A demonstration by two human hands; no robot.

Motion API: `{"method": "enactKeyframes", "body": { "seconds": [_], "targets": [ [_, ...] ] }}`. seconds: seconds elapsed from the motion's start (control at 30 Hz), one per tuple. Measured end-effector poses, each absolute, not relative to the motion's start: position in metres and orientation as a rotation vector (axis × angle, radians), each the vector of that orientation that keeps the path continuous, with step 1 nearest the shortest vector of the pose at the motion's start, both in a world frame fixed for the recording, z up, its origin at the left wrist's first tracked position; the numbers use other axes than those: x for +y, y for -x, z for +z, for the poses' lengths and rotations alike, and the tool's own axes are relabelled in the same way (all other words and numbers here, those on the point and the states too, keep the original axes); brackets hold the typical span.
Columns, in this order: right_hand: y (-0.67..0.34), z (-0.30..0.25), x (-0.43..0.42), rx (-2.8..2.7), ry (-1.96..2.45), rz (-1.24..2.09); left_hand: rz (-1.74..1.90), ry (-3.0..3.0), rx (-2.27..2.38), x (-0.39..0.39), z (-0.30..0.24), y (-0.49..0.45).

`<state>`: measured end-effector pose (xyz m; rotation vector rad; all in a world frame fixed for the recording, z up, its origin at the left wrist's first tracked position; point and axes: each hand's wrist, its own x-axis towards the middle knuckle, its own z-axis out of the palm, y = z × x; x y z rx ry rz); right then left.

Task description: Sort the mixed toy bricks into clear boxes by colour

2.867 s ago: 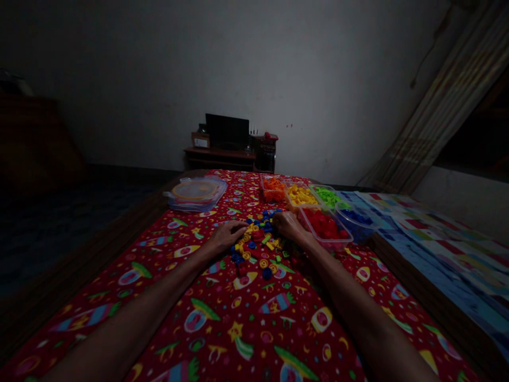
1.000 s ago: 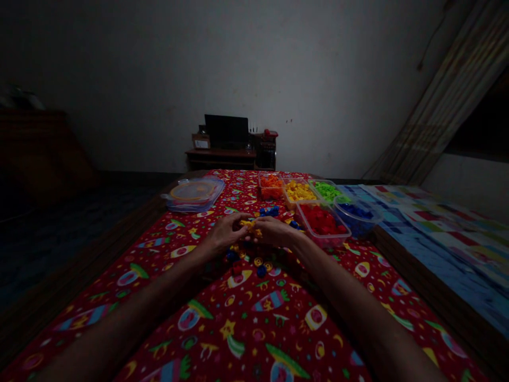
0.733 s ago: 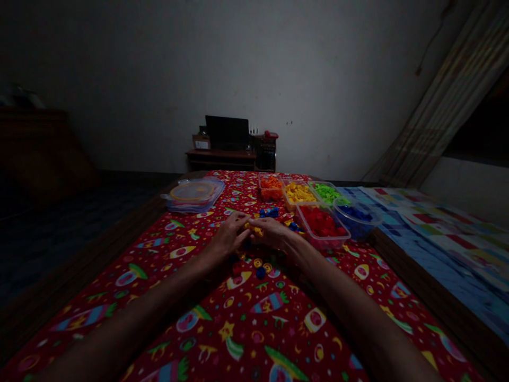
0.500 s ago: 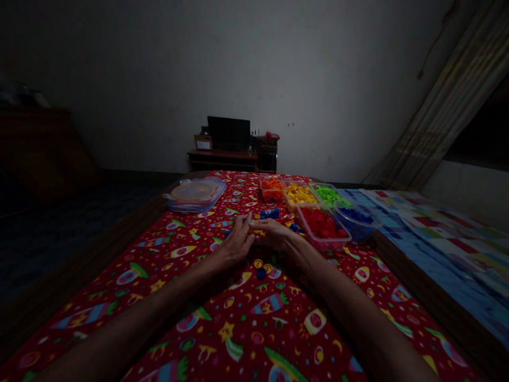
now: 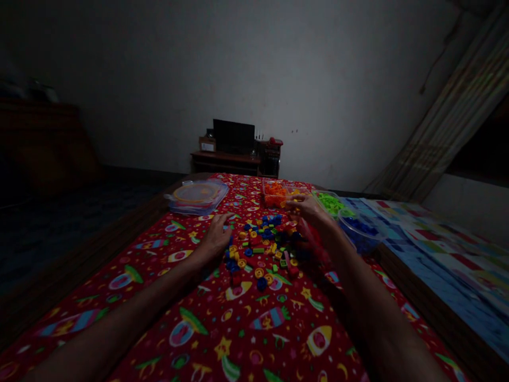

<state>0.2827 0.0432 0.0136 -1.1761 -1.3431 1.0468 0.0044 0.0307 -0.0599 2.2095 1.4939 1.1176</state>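
My left hand (image 5: 217, 234) rests on the cloth at the left edge of a loose pile of small plastic building pieces (image 5: 258, 250), fingers stretched out, holding nothing visible. The pile mixes blue, yellow, green and red pieces, some of them round. My right hand (image 5: 305, 207) is raised at the near side of the clear box of yellow pieces (image 5: 299, 192), partly covering it. Its fingers are bent together; what they hold, if anything, is too dark to make out. Beneath my right forearm, the box of red pieces (image 5: 318, 245) is mostly hidden.
Behind the pile stands a clear box of orange pieces (image 5: 274, 195). Green pieces (image 5: 330, 202) and a round tub of blue pieces (image 5: 361, 229) are on the right. Stacked clear lids (image 5: 199, 195) lie at the left edge of the red patterned tablecloth (image 5: 159, 297).
My hands have parted. The left has drawn back to the left, while the right has moved right and away to the yellow box. The pile they covered now shows, spread out.
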Motion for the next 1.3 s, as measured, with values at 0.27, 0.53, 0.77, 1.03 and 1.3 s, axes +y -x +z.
{"method": "enactKeyframes", "body": {
  "seconds": [0.27, 0.53, 0.77, 1.03, 1.3],
  "targets": [
    [-0.326, 0.042, 0.127, -1.383, 1.709, 0.644, 1.152, -2.243, 1.484, 0.036, -0.087, 0.005],
    [-0.323, 0.047, 0.141, -1.355, 1.76, 0.52, 1.175, -2.229, 1.483, 0.04, -0.086, 0.008],
    [-0.307, 0.055, 0.09, -1.477, 1.466, 0.792, 1.164, -2.257, 1.502, 0.038, -0.087, 0.005],
    [-0.269, 0.031, 0.01, -1.773, 1.306, 0.792, 1.116, -2.282, 1.502, 0.034, -0.084, 0.003],
    [-0.245, 0.014, -0.029, -2.321, 1.631, 0.259, 1.011, -2.334, 1.389, 0.031, -0.079, -0.002]
  ]
}}
